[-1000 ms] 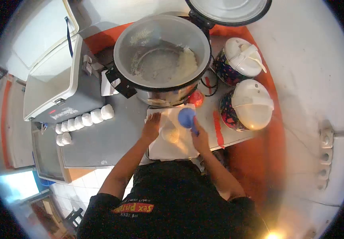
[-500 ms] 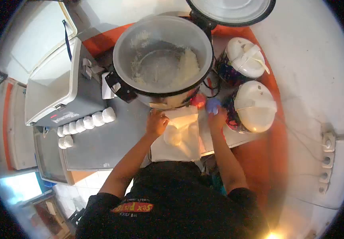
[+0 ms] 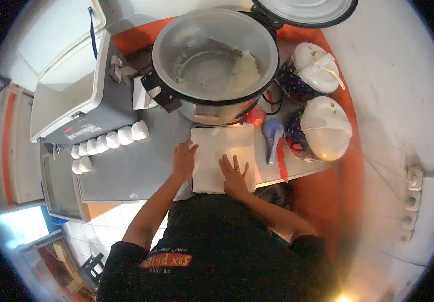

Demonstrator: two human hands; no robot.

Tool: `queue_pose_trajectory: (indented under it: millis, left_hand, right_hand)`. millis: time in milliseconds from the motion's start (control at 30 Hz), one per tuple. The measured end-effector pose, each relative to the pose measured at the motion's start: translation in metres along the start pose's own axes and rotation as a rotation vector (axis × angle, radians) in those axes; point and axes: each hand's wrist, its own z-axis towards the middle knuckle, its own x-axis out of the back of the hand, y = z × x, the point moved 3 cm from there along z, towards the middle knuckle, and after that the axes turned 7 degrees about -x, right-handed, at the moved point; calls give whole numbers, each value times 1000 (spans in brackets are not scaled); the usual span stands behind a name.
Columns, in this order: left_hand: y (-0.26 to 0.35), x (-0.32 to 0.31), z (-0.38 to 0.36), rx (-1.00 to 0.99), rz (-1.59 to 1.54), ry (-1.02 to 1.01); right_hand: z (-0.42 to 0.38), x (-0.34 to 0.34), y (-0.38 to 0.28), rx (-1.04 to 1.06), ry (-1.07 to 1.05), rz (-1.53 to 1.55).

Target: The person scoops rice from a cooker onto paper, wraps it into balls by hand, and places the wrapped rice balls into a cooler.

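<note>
White paper sheets (image 3: 209,146) lie at the counter's front edge, below the big cooker. My right hand (image 3: 234,176) rests on the paper with its fingers spread and nothing in it. At the paper's left edge is my left hand (image 3: 183,160), fingers apart and holding nothing I can see. A blue-purple rice scoop (image 3: 273,136) lies right of the paper, beside a red round object (image 3: 254,116). The open cooker pot (image 3: 212,65) has some rice (image 3: 244,73) on its inner right side.
A grey cool box (image 3: 99,95) stands open at the left, with several white wrapped bundles (image 3: 125,135) in front. Two white-lidded containers (image 3: 326,128) stand at the right. The cooker's lid (image 3: 310,10) is raised at the back. Sockets (image 3: 412,201) are on the right wall.
My right hand has let go of the blue-purple scoop and moved left onto the paper. My left hand has shifted to the paper's left edge. The pale lump on the paper is no longer visible.
</note>
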Motion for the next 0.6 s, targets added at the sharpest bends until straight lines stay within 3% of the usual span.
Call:
queue_pose_trajectory:
  millis: [67,100,167,300,400,467,600]
  left_hand:
    - [-24,-36,-10,99,-414,-121]
    - [-25,-41,-10,106,-415,-113]
    - [-28,-57,-19,501,-830,-290]
    - [1,-37,-31,609,-970,-346]
    - [13,-26,-37,648,-1072,-181]
    - [35,-3,-53,930,-1018,-658]
    - [54,-15,-87,780,-1232,-799]
  right_hand:
    - [-3,2,5,4,13,30]
    - [-4,3,7,10,13,22]
    - [-9,4,10,22,22,-13]
    - [-8,10,14,39,-26,-66]
    - [0,17,17,-19,30,111]
    - [3,12,19,30,8,15]
    - [-2,18,15,47,51,55]
